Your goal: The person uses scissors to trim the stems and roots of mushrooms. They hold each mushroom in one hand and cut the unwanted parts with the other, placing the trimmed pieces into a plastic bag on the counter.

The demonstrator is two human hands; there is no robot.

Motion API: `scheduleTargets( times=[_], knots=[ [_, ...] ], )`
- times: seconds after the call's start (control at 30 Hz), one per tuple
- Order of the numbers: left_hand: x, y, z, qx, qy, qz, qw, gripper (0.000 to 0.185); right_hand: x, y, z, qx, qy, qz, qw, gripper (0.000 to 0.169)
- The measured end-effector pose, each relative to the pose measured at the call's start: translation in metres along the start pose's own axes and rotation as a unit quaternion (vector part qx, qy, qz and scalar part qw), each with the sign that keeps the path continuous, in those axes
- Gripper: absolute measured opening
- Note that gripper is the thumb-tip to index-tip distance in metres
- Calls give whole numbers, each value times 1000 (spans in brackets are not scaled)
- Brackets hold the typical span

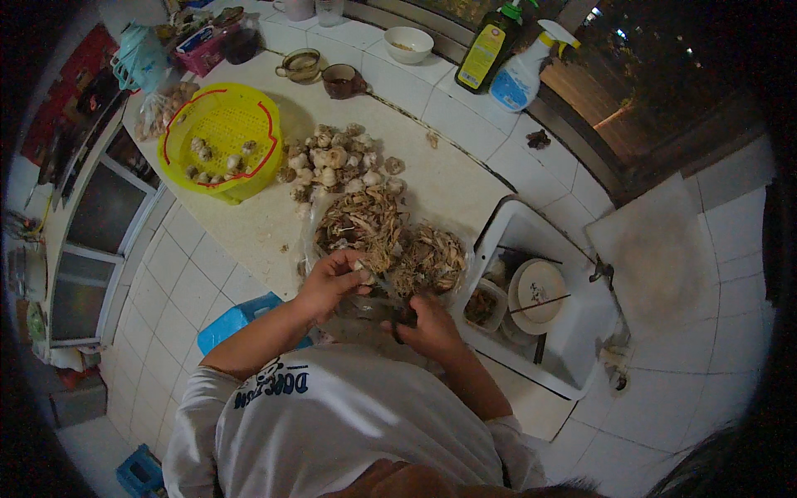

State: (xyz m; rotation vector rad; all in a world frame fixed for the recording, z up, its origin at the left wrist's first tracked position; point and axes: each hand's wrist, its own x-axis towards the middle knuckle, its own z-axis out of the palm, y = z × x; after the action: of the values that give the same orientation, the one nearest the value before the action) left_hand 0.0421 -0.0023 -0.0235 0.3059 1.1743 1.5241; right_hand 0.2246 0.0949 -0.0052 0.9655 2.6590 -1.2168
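Observation:
My left hand [330, 285] pinches a garlic bulb [363, 272] between thumb and fingers. In my right hand [431, 328] is a dark-handled pair of scissors [403, 319]; the blades point up and left toward the bulb, partly blurred. Just beyond both hands, two bundles of dried garlic stalks and roots [364, 218] lie on clear plastic bags on the countertop. A heap of garlic bulbs [336, 159] sits behind the bundles. Farther left stands a yellow plastic basket [264, 168] with a red handle and several bulbs inside.
To the right is a white sink [576, 348] holding stacked bowls [540, 289], chopsticks and a food container [482, 305]. Cups [341, 82], a white bowl [408, 45], a green bottle [489, 53] and a spray bottle [520, 71] line the back. A blue bin [240, 320] stands below the counter.

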Motion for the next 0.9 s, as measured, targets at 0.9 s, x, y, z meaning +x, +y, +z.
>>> scheduleTargets(
  times=[0.9],
  knots=[
    [15, -11, -3, 21, -66, -106, 992, 13, 3, -2, 24, 298, -46, -54, 952, 37]
  ],
)
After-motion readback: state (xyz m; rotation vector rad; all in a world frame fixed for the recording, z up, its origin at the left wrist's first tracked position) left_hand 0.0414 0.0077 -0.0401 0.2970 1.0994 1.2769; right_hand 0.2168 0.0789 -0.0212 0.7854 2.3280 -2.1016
